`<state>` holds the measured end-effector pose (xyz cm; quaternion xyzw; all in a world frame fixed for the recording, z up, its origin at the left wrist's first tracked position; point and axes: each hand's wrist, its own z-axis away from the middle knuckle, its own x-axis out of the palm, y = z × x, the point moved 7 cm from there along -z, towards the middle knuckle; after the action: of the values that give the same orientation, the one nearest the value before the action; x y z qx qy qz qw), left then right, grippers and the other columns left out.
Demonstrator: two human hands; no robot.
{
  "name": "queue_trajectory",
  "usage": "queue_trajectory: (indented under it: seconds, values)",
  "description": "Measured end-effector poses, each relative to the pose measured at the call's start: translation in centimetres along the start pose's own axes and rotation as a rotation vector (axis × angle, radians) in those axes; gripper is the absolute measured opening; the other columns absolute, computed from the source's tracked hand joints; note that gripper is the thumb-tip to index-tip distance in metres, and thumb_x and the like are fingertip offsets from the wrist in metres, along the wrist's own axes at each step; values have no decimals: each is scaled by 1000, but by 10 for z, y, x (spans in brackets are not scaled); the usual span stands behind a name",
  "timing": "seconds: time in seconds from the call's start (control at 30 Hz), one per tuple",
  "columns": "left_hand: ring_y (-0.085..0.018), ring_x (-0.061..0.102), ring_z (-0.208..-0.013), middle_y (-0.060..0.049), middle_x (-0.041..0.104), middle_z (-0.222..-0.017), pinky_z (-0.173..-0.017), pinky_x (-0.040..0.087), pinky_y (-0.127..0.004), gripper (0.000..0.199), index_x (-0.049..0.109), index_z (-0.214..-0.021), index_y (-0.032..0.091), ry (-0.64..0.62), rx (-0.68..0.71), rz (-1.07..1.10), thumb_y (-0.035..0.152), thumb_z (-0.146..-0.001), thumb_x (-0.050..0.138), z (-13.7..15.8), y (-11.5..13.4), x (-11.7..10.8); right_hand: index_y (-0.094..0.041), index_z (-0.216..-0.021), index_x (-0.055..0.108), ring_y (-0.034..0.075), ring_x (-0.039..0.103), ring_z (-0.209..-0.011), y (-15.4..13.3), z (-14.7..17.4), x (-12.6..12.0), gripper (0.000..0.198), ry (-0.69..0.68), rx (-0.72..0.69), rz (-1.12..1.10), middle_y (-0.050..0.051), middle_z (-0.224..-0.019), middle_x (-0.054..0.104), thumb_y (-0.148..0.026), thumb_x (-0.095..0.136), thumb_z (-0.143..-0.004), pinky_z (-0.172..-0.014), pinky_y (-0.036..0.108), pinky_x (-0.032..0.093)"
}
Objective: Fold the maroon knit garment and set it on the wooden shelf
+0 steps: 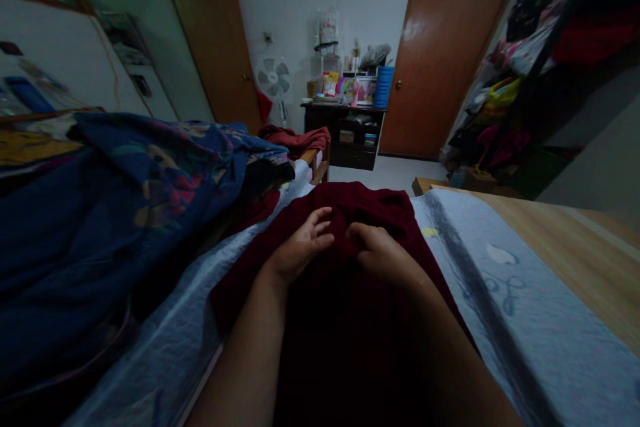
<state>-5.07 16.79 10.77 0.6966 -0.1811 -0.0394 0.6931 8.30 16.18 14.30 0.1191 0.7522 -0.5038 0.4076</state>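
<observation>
A dark red knitted-looking garment [320,333] is spread over the bed in front of me, its far part bunched into folds. My left hand [306,240] is just above the garment's left half, fingers apart and palm turned inward, holding nothing. To its right, my right hand [377,247] has its fingers curled against the folds and pinches the cloth. Shadow hides the fingertips and the nearer part of the garment.
A pale blue patterned bed sheet [515,267] lies beneath, with a wooden board [575,230] along the right. Blue printed bedding [125,200] is heaped at left. Farther back are a fan [274,77], a dark cabinet [315,121] and hanging clothes [590,33].
</observation>
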Motion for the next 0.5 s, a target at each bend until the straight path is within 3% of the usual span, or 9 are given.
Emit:
queue_trajectory:
  seconds: [0.1, 0.17, 0.23, 0.33, 0.43, 0.5]
  values:
    - [-29, 43, -130, -12, 43, -143, -105, 37, -39, 112, 26, -148, 26, -194, 64, -262, 37, -53, 85, 10, 16, 25, -20, -85, 61, 14, 57, -72, 10, -3, -18, 26, 218, 47, -135, 1, -83, 67, -5, 47, -69, -63, 23, 40]
    - [-30, 39, -133, -12, 39, -147, -108, 34, -41, 118, 19, -150, 25, -165, 91, -450, 28, -52, 85, 12, 21, 30, -20, -86, 62, 14, 58, -73, 14, -2, -25, 28, 304, 64, -169, 1, -84, 68, -5, 46, -68, -65, 23, 42]
    - [-29, 47, -127, -13, 46, -141, -105, 37, -42, 106, 22, -150, 24, -56, 114, -581, 21, -60, 78, 12, 25, 26, -20, -84, 62, 14, 58, -71, 16, -1, -28, 25, 310, 74, -177, 1, -81, 67, -7, 47, -69, -64, 23, 42]
    - [-24, 61, -105, -10, 63, -120, -93, 46, -38, 75, 42, -141, 24, 21, 104, -644, 12, -70, 60, 14, 32, 15, -19, -86, 62, 13, 58, -71, 14, 1, -22, 20, 178, 66, -237, 1, -82, 66, -11, 53, -71, -62, 22, 42]
    - [-22, 62, -103, -4, 68, -112, -92, 46, -34, 64, 63, -121, 24, 37, 168, -713, 4, -63, 46, 22, 49, 3, -20, -103, 62, 14, 59, -76, 5, 6, -10, 31, -105, -12, -283, 1, -89, 66, -22, 64, -72, -63, 22, 43]
    - [-22, 62, -104, -1, 69, -109, -95, 44, -33, 61, 69, -107, 24, 119, 216, -818, 3, -57, 41, 28, 63, -9, -20, -109, 62, 14, 58, -73, 8, 9, -9, 36, -219, -29, -326, 1, -87, 65, -34, 65, -76, -62, 23, 44]
